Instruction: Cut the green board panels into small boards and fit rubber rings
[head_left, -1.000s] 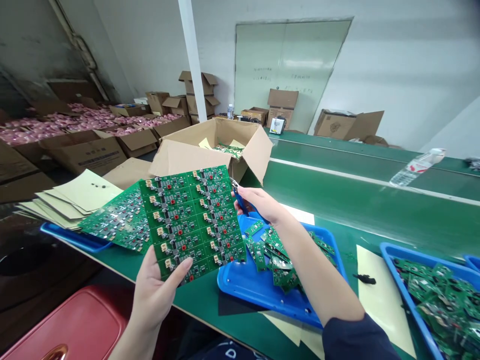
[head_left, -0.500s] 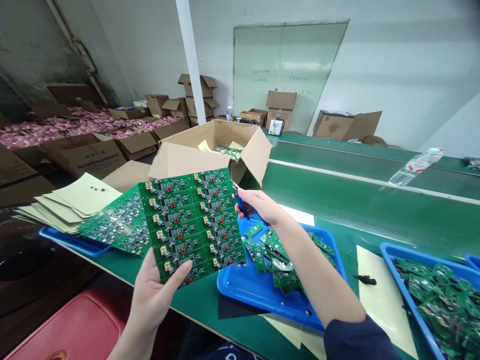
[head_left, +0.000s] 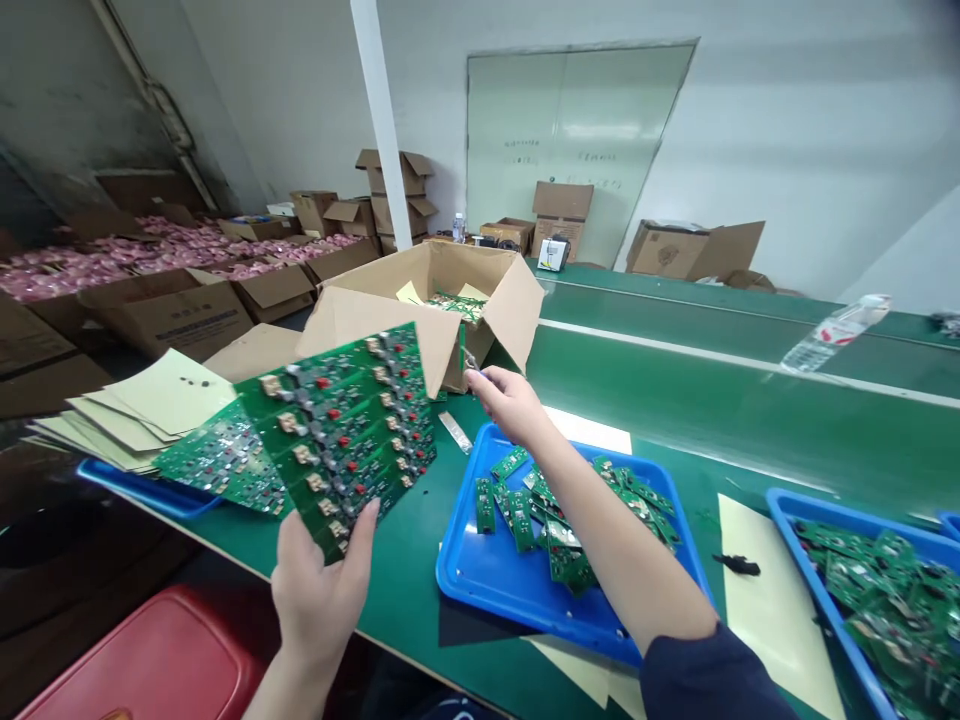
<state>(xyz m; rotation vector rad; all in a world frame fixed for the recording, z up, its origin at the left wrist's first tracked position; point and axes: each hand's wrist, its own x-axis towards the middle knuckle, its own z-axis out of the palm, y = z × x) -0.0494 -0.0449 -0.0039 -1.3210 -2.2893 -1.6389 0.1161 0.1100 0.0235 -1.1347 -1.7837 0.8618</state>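
Note:
My left hand (head_left: 319, 585) grips a green circuit board panel (head_left: 356, 440) by its lower edge, thumb in front. The panel is tilted, with rows of components and red parts facing me. To its right, my right hand (head_left: 506, 400) is closed around pliers (head_left: 470, 361), their handles mostly hidden by the fingers. A thin green strip (head_left: 462, 346) stands upright at the plier jaws, apart from the panel. Below my right forearm, a blue tray (head_left: 480, 597) holds a heap of small separate circuit boards (head_left: 523, 515).
An open cardboard box (head_left: 375, 320) with green scraps stands behind my hands. More panels (head_left: 225, 460) and yellow paper sheets (head_left: 150, 405) lie at left. A second blue tray (head_left: 806, 590) of boards is at right. A water bottle (head_left: 832, 335) lies farther back.
My right hand has moved slightly left with the pliers, away from the panel; a thin green strip is now at the jaws. The panel has swung left and turned at an angle.

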